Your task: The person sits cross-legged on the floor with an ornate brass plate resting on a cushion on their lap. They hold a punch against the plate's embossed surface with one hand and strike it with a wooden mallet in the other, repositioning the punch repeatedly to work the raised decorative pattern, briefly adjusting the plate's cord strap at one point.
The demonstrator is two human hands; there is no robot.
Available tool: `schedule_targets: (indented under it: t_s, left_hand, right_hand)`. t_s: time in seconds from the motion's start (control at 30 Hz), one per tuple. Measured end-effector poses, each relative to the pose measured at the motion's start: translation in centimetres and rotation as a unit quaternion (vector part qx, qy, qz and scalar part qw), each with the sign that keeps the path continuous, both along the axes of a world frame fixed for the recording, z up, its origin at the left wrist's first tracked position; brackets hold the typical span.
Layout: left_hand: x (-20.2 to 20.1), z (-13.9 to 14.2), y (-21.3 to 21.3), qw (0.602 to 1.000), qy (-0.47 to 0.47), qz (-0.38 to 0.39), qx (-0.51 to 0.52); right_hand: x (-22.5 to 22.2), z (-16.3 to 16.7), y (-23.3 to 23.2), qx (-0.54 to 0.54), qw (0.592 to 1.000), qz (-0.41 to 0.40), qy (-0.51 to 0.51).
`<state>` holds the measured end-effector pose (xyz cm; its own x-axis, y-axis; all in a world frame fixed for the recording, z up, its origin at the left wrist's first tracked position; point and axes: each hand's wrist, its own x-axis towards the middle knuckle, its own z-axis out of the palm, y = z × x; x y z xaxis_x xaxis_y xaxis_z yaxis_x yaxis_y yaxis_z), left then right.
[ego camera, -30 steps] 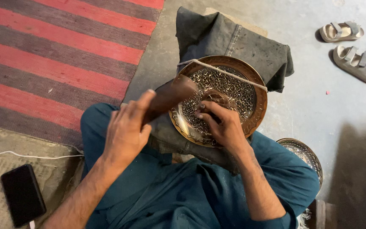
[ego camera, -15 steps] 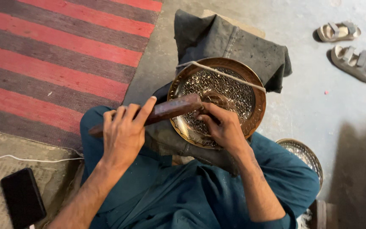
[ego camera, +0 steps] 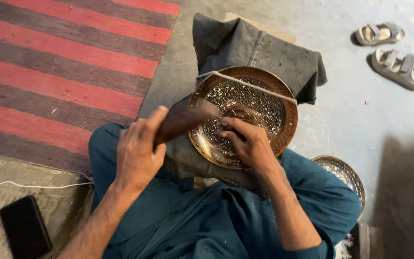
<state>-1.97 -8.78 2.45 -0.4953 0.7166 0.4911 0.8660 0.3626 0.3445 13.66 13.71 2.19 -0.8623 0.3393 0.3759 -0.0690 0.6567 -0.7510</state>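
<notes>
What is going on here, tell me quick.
A person sits on the floor with a round engraved brass plate propped on dark cloth over the lap. The right hand pins a small punch against the plate; the left hand grips a wooden mallet, blurred with motion. A second plate lies alongside.

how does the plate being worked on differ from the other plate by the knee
The engraved plate rests tilted on a dark cloth cushion in full view, with a cord across it; the second plate lies on the floor, half hidden by the knee. The right hand touches the first; nothing touches the second. Both are round, brassy and patterned.
</notes>
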Motion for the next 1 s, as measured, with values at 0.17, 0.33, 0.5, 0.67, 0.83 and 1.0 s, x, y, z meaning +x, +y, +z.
schedule_targets:
  t_s: [0.17,0.33,0.5,0.67,0.83,1.0]
  left_hand:
    - [0.43,-0.32,0.08,0.998,0.048,0.013,-0.027]
    - [0.54,-0.45,-0.02,1.000,0.004,0.001,-0.002]
    - [0.53,-0.46,-0.02,0.998,-0.051,-0.017,0.020]
    - [0.70,-0.47,0.21,0.993,-0.102,-0.034,0.059]
    - [0.74,-0.58,0.27,0.997,-0.065,-0.027,0.042]
    - [0.91,-0.68,0.22,1.000,-0.020,-0.008,-0.001]
  right_hand:
    - [0.01,0.30,-0.13,0.005,1.000,-0.012,-0.021]
    - [0.14,0.47,-0.29,-0.018,1.000,-0.009,-0.019]
    - [0.29,0.52,-0.36,-0.018,1.000,-0.011,-0.016]
    - [0.36,0.33,-0.28,0.001,1.000,-0.019,-0.003]
    - [0.45,0.07,-0.11,-0.009,1.000,-0.015,-0.004]
    - [0.28,-0.08,0.07,-0.007,1.000,-0.007,-0.002]
